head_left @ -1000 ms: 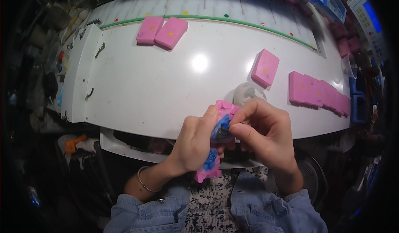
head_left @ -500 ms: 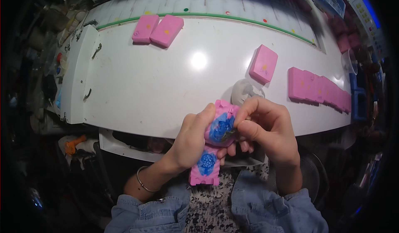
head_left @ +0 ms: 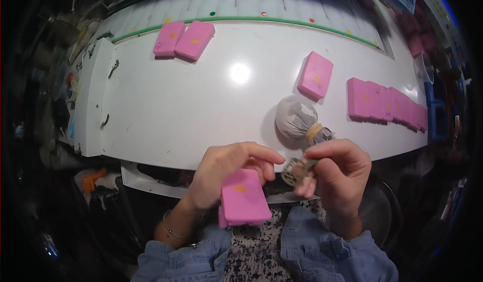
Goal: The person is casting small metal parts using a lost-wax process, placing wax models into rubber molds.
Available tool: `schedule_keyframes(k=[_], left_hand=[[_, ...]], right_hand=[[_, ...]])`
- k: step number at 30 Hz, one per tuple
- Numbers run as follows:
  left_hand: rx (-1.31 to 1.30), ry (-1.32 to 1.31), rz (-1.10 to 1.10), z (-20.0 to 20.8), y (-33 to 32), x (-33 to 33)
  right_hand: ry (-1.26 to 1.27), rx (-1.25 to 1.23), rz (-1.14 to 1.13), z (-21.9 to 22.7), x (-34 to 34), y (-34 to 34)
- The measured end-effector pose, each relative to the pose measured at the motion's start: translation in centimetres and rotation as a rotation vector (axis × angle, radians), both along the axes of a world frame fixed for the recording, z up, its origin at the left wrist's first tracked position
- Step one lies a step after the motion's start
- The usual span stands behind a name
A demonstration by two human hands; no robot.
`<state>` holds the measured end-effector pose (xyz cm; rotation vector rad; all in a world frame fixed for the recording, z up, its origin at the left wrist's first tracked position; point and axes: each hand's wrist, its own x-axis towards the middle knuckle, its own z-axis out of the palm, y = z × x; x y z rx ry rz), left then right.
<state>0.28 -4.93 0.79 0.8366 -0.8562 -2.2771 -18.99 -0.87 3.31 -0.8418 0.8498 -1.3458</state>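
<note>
In the palm of my left hand (head_left: 214, 176) rests a pink rubber mould (head_left: 246, 196), two halves stacked together, a yellow mark on its upper face. The thumb and palm grip it while the index finger stretches out to the right. Between the thumb and fingers of my right hand (head_left: 339, 179) is a small greenish openwork piece (head_left: 296, 172), rounded and lattice-like, held just off the table's front edge. The two hands are a short gap apart. Behind the right hand lies a round whitish cloth pouch (head_left: 296, 118), its neck tied with a tan band.
On the white table (head_left: 191, 106) a single pink block (head_left: 315, 75) lies beyond the pouch. A row of pink blocks (head_left: 385, 100) leans at the right. Two more blocks (head_left: 193, 40) lie at the far left, near a green strip (head_left: 241, 20). An open drawer (head_left: 151, 184) sits below the front edge.
The mould, earlier spread to show blue patterned cavities, is now stacked together with its plain face up. My right hand has moved right with the greenish piece, away from the mould.
</note>
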Motion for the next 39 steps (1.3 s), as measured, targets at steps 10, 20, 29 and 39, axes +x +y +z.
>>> schedule_keyframes(k=[10, 20, 29, 39], left_hand=[[-0.660, -0.236, 0.311, 0.3, 2.0, -2.3], [-0.668, -0.164, 0.352, -0.6, 2.4, -2.3], [-0.704, -0.252, 0.278, -0.3, 1.7, -1.3], [-0.616, -0.317, 0.173, -0.2, 1.0, 0.1]], right_hand=[[0.888, -0.460, -0.304, -0.9, 1.6, 1.1], [1.176, -0.598, -0.216, 0.2, 0.9, 1.3], [0.821, -0.083, 0.087, 0.9, 0.7, 0.4], [0.913, -0.007, 0.247, 3.1, 0.8, -2.6]])
